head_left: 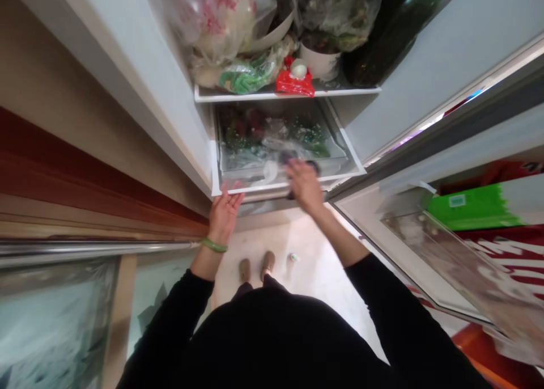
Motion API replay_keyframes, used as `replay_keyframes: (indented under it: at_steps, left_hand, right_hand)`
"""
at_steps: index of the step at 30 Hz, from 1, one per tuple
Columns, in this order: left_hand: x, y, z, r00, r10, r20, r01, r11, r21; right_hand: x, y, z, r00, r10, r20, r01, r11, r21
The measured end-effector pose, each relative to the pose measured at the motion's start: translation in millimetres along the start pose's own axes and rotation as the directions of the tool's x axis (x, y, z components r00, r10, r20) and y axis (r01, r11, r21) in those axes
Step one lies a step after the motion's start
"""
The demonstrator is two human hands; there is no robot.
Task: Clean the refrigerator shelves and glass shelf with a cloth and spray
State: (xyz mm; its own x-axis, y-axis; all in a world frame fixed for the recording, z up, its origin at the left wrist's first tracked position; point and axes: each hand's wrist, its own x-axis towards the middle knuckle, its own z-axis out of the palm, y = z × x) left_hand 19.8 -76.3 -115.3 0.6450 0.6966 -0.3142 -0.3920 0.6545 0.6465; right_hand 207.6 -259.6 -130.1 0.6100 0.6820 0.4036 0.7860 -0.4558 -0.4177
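The clear crisper drawer (352, 163) of an open fridge is pulled out, with bagged vegetables and red produce inside. My left hand (223, 210), a green bangle on its wrist, is palm up with its fingers hooked on the drawer's white front rim (255, 188). Over the front of the drawer, my right hand (304, 185) is blurred. It seems to be closed around a dark thing (313, 165) that shows on both sides of the hand. What that thing is cannot be made out.
The glass shelf (204, 94) above holds plastic bags of greens (246, 77), a red bag (294, 84) and a white bowl (318, 63). The open fridge door (446, 253) stands at the right with a green pack (471, 207). A small bottle (293, 257) lies on the floor by my feet.
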Motion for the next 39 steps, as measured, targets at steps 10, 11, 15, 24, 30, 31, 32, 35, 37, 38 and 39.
replay_keyframes:
  at_steps: [10, 11, 15, 24, 30, 31, 32, 35, 37, 38, 39]
  left_hand:
    - [-1.0, 5.8, 1.3, 0.997, -0.062, -0.048, 0.064, 0.997, 0.041]
    - [-1.2, 6.7, 0.6, 0.997, -0.065, -0.029, 0.067, 0.997, 0.042]
    - [-1.6, 8.6, -3.8, 0.995, -0.087, 0.037, 0.085, 0.994, 0.062]
    - [-1.5, 10.8, -0.2, 0.993, -0.114, 0.0, 0.114, 0.992, 0.054]
    - [1.1, 6.8, -7.9, 0.993, -0.099, 0.072, 0.093, 0.993, 0.075]
    - [3.0, 5.6, -9.2, 0.994, -0.09, 0.063, 0.086, 0.994, 0.073]
    - [5.0, 4.5, -10.4, 0.996, -0.079, 0.046, 0.075, 0.995, 0.07]
    - [9.2, 3.8, -13.2, 0.999, -0.05, -0.007, 0.05, 0.997, 0.059]
    - [8.6, 5.2, -14.3, 0.998, -0.056, 0.012, 0.055, 0.997, 0.055]
    - [7.5, 6.2, -14.8, 0.997, -0.062, 0.033, 0.06, 0.996, 0.06]
    - [6.1, 7.1, -15.1, 0.996, -0.069, 0.053, 0.065, 0.995, 0.07]
  right_hand:
    - [-16.6, -89.3, 55.6, 0.966, -0.246, 0.081, 0.24, 0.967, 0.08]
    - [-20.1, -75.1, 46.8, 0.97, -0.231, 0.08, 0.225, 0.972, 0.07]
    - [-33.5, -19.4, 12.1, 0.95, 0.242, -0.196, -0.255, 0.966, -0.047]
    - [-27.5, -63.3, 39.6, 0.997, -0.067, 0.043, 0.069, 0.996, -0.05]
    - [-10.2, -19.6, -1.1, 0.859, 0.461, -0.224, -0.498, 0.854, -0.15]
    - [-0.2, -46.9, 13.6, 0.937, 0.325, -0.13, -0.341, 0.93, -0.135]
    - [9.3, -78.0, 31.1, 0.992, 0.123, -0.021, -0.124, 0.988, -0.091]
    - [23.8, -139.9, 68.4, 0.975, -0.209, 0.076, 0.21, 0.978, -0.003]
    - [19.6, -120.0, 60.4, 0.954, -0.271, 0.13, 0.273, 0.962, 0.002]
    - [15.7, -91.8, 46.1, 0.97, -0.206, 0.132, 0.212, 0.977, -0.036]
    - [12.8, -56.0, 26.8, 0.991, -0.085, 0.103, 0.096, 0.99, -0.1]
